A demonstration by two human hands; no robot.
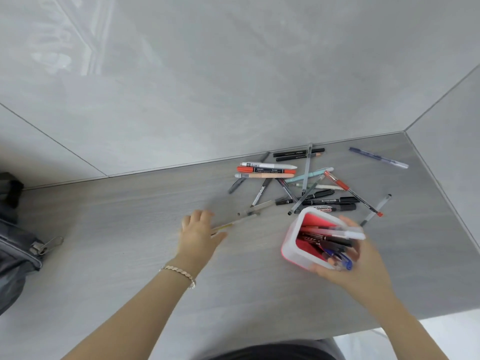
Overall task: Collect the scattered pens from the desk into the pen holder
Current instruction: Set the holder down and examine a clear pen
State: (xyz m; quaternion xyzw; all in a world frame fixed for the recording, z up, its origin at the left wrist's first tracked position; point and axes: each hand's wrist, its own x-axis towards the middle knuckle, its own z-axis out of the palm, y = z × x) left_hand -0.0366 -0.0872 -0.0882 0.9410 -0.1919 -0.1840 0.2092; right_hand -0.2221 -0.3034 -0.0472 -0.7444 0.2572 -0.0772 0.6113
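Note:
A white pen holder (294, 246) with a red inside stands on the grey desk, right of centre, holding several pens. My right hand (363, 263) grips a bundle of pens (335, 242) whose tips sit inside the holder. My left hand (200, 235) lies on the desk to the left, fingers on a thin clear pen (233, 223); whether it grips the pen is unclear. Beyond the holder lies a pile of several scattered pens and markers (298, 183). One blue pen (378, 157) lies apart at the far right.
A dark grey bag (15, 245) with a metal zip pull sits at the desk's left edge. Grey walls close off the back and right side of the desk (117, 229). The desk's front edge runs at the lower right.

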